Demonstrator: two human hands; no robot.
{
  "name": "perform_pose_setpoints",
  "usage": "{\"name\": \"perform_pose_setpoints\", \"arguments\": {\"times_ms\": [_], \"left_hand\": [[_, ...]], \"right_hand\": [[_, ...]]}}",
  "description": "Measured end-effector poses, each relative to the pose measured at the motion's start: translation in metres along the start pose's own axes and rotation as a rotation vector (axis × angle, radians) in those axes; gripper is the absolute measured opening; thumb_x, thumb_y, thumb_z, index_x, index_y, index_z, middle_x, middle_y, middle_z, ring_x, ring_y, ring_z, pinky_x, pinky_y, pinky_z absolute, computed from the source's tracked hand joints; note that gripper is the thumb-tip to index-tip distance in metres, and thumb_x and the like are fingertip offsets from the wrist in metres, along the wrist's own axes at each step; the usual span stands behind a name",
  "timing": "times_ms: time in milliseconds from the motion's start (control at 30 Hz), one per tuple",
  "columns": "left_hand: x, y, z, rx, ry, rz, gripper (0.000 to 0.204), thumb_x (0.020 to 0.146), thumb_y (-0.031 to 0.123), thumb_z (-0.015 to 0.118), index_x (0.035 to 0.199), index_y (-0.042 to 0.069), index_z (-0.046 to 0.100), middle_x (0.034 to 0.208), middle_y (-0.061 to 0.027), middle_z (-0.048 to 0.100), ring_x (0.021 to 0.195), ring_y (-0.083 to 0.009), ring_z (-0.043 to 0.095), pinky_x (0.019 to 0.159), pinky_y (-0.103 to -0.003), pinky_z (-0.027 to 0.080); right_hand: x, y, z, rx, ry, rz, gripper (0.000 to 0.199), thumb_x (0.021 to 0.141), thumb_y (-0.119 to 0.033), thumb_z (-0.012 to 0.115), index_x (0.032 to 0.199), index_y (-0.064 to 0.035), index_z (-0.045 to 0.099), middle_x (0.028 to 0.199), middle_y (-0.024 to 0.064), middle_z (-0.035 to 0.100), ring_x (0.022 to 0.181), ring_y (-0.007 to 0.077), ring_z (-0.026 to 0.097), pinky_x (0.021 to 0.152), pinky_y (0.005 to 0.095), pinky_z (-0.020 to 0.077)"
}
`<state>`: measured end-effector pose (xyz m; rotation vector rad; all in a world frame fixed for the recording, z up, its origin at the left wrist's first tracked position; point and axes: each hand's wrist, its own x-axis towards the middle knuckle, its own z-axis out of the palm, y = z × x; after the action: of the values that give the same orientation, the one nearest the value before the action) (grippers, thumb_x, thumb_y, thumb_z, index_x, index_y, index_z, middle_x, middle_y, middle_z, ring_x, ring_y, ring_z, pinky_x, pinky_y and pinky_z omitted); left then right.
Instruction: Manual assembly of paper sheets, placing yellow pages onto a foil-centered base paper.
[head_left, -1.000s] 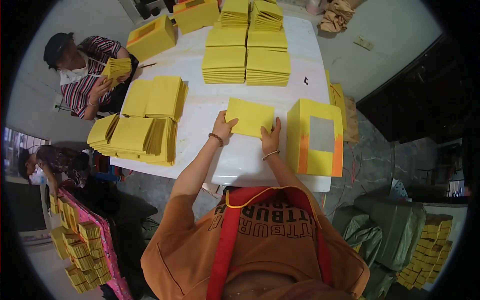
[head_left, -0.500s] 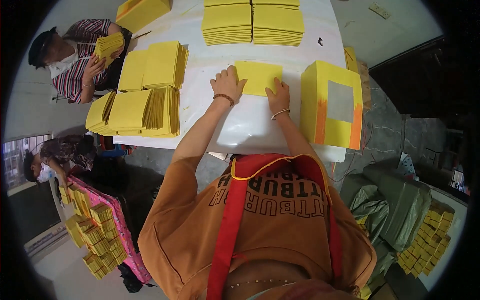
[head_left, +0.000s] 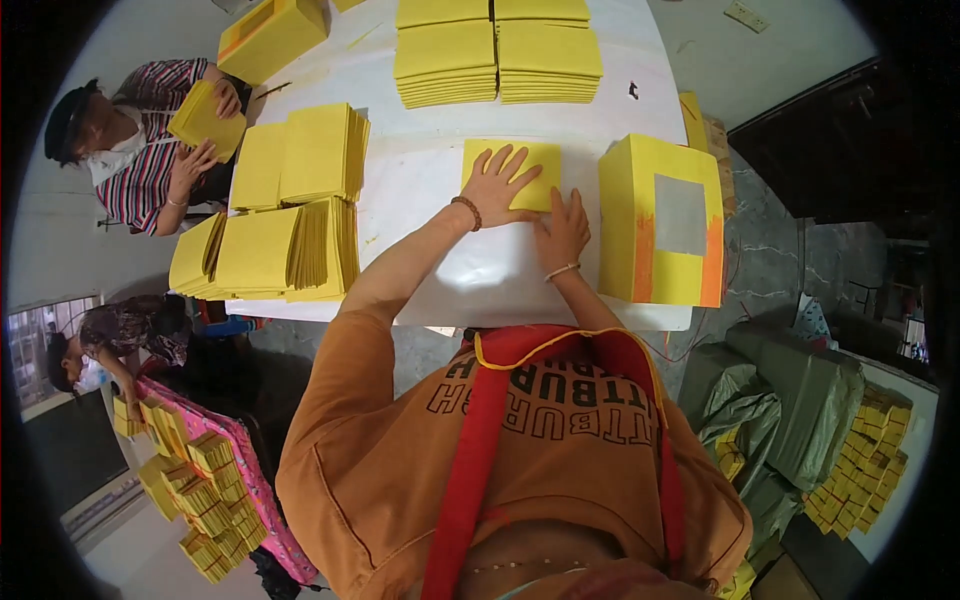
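On the white table [head_left: 400, 240] in front of me lies a flat yellow paper piece [head_left: 545, 165], perhaps an envelope. My left hand [head_left: 497, 188] rests flat on it with the fingers spread. Beside its near right corner is my right hand [head_left: 567, 232], fingers stretched out and holding nothing that I can see; whether it touches the paper I cannot tell. To the right of that hand stands a yellow box [head_left: 620, 210] with a grey panel and orange stripes.
Neat yellow stacks [head_left: 446, 65] lie at the table's far side, and leaning yellow bundles [head_left: 265, 240] at its left. A co-worker [head_left: 150, 140] holds a yellow bundle [head_left: 210, 120] at far left; another person [head_left: 130, 325] bends over more bundles [head_left: 200, 480]. Grey-green covered piles [head_left: 800, 410] stand at right.
My left hand has moved from the paper's left edge onto its middle, fingers spreading. My right hand has slid down to the near right corner. The co-worker's bundle has been lowered and turned.
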<state>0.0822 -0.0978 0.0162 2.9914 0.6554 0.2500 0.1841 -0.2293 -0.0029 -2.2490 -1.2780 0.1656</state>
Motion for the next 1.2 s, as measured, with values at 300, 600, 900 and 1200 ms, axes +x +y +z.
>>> {"name": "perform_pose_setpoints", "arguments": {"times_ms": [300, 600, 900, 1200], "left_hand": [[-0.003, -0.002, 0.015, 0.118, 0.05, 0.01, 0.072, 0.077, 0.062, 0.05, 0.136, 0.025, 0.033, 0.141, -0.0137, 0.028, 0.129, -0.0339, 0.025, 0.103, -0.052, 0.02], [-0.006, -0.003, -0.001, 0.147, 0.001, -0.092, 0.076, 0.075, 0.064, 0.05, 0.137, 0.022, 0.033, 0.14, -0.0152, 0.03, 0.128, -0.0338, 0.027, 0.101, -0.052, 0.022], [0.004, 0.013, -0.033, 0.152, -0.073, -0.158, 0.071, 0.079, 0.062, 0.045, 0.135, 0.019, 0.036, 0.14, -0.0162, 0.029, 0.128, -0.0332, 0.027, 0.101, -0.055, 0.019], [0.032, 0.104, -0.009, -1.643, 0.213, -0.533, 0.066, 0.092, 0.055, 0.028, 0.137, 0.007, 0.03, 0.136, -0.0098, 0.038, 0.119, -0.0222, 0.041, 0.099, -0.034, 0.033]], "right_hand": [[-0.021, -0.022, -0.06, 0.393, -0.128, -0.295, 0.056, 0.078, -0.021, 0.062, 0.129, -0.0103, 0.042, 0.137, 0.0197, 0.029, 0.124, 0.0371, 0.03, 0.1, 0.0461, 0.0267], [-0.02, 0.0, -0.206, 0.885, -0.648, -0.267, 0.039, 0.084, -0.017, 0.057, 0.12, -0.0062, 0.05, 0.118, 0.0069, 0.052, 0.105, 0.0177, 0.052, 0.087, 0.0293, 0.0406], [0.035, 0.104, -0.276, 1.025, -0.315, -0.074, 0.039, 0.088, -0.011, 0.051, 0.125, -0.0001, 0.045, 0.119, 0.0096, 0.053, 0.11, 0.0157, 0.05, 0.092, 0.0282, 0.0388], [0.062, 0.205, -0.202, 1.348, -0.268, 0.18, 0.055, 0.096, -0.04, 0.03, 0.137, -0.0038, 0.027, 0.138, 0.0126, 0.034, 0.127, 0.0225, 0.032, 0.104, 0.0364, 0.0248]]}}
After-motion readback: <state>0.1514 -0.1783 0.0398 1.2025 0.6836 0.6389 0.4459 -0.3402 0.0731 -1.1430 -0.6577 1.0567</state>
